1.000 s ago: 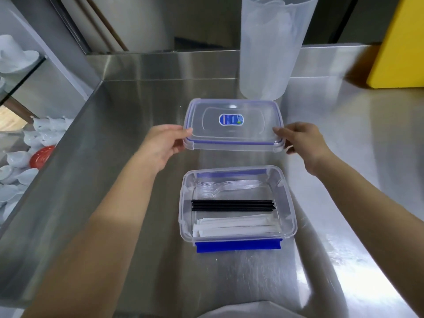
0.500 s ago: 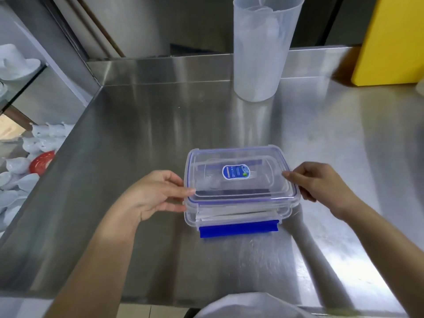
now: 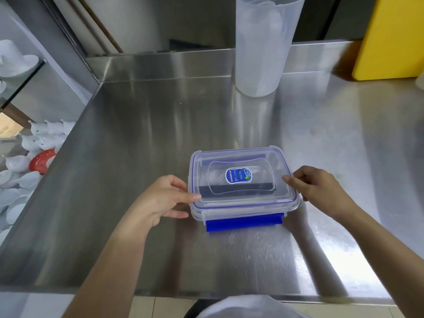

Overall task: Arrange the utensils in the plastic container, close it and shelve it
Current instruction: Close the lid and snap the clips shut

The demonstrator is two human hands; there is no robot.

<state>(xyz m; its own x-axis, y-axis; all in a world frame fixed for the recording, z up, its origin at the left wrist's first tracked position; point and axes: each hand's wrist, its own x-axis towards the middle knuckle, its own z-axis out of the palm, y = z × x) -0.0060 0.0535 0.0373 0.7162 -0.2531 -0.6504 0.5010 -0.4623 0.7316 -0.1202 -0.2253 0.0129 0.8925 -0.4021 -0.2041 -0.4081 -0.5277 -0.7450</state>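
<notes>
A clear plastic container [image 3: 245,212] stands on the steel counter, with its clear lid [image 3: 252,198] lying flat on top. The lid has a blue seal line and a blue oval sticker [image 3: 238,176]. A blue latch flap [image 3: 244,222] sticks out at the container's near side, unfolded. Through the lid I make out dark straws and a clear fork, blurred. My left hand [image 3: 164,199] grips the lid's left edge, thumb on top. My right hand [image 3: 317,189] holds the right edge, fingertips on the rim.
A tall frosted plastic jug [image 3: 261,47] stands behind the container near the back wall. A yellow board [image 3: 392,37] leans at the back right. Left of the counter [image 3: 137,134], lower down, lie several white dishes [image 3: 20,180] and a red one [image 3: 42,157].
Both hands carried the lid from behind the open container toward me and lowered it onto the container. It now sits flat on the rim, covering the utensils.
</notes>
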